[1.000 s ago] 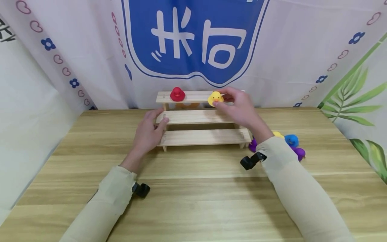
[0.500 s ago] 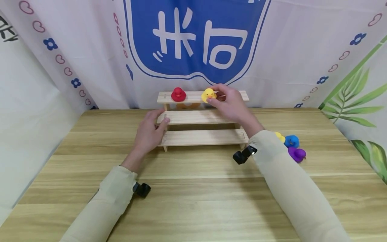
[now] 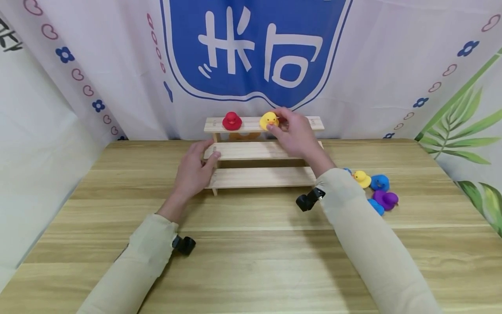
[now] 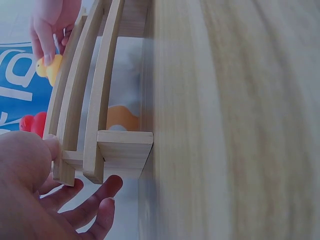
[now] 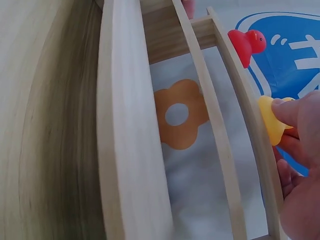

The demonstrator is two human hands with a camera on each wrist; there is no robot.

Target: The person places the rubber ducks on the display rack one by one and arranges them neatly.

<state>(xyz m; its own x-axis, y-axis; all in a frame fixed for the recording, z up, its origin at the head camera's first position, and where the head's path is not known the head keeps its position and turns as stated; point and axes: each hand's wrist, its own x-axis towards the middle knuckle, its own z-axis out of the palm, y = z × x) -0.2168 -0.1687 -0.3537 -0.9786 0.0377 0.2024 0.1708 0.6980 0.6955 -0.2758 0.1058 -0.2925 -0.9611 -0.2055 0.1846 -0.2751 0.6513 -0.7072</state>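
Note:
A three-tier wooden display shelf [image 3: 259, 176] stands at the back of the table. My left hand [image 3: 193, 171] holds its left end at the middle tier; in the left wrist view the thumb lies on the board and other fingers spread below. My right hand [image 3: 299, 136] pinches a yellow rubber duck [image 3: 268, 120] between thumb and fingers at the top tier. In the right wrist view the duck's base [image 5: 270, 122] meets the top board. A red rubber duck [image 3: 232, 121] sits on that tier, to the left of the yellow one.
Right of the shelf, several rubber ducks lie on the wooden table [image 3: 243, 261], among them a yellow duck [image 3: 361, 179], a blue duck [image 3: 380, 182] and a purple duck [image 3: 386, 200], partly behind my right sleeve. A printed cloth [image 3: 368, 65] hangs behind the shelf.
My right hand has moved left along the top tier with the yellow duck, closer to the red duck. More ducks show beside the right sleeve. My left hand has stayed put.

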